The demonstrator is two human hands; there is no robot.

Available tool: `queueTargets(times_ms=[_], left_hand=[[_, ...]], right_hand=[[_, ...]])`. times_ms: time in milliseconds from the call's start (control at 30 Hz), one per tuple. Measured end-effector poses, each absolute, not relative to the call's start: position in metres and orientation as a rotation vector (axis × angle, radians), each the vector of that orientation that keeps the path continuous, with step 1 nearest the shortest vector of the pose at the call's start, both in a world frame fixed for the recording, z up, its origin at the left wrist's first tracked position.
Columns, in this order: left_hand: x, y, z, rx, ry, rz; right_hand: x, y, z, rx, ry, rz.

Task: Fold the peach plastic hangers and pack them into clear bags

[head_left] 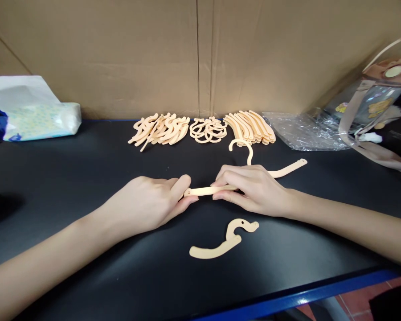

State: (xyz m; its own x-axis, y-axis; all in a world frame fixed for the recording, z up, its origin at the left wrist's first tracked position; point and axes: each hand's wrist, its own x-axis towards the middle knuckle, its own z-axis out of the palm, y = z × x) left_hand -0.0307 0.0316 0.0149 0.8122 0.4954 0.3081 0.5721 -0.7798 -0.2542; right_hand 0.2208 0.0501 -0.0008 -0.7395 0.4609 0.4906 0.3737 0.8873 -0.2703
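Observation:
A beige plastic hanger arm [203, 191], with a small hole near its left end, runs between my two hands. My left hand [150, 200] pinches that left end between thumb and bent fingers. The other end is gripped by my right hand [254, 189], thumb below and fingers above. Behind the right hand rise a beige hanger hook [249, 151] and another hanger arm [289, 169] pointing right; whether they join the held arm is hidden. Closer to me lie a short curved piece with a hole [232, 227] and a curved hanger arm [209, 253], touching at their ends.
Along the cardboard wall [130, 58] sit a pile of curved pieces [163, 129], a heap of hooks [208, 130] and a stack of arms [250, 127]. A clear plastic bag [307, 131] and a strapped bottle [370, 104] stand right, a tissue pack [43, 120] left.

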Motion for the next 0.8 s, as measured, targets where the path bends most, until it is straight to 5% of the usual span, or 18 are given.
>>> queueTargets(times_ms=[800], left_hand=[[-0.0375,0.0375,0.0232,-2.750,-0.684,-0.509]], right_hand=[[0.2194,0.0482,-0.0013,-0.611,-2.393,0.311]])
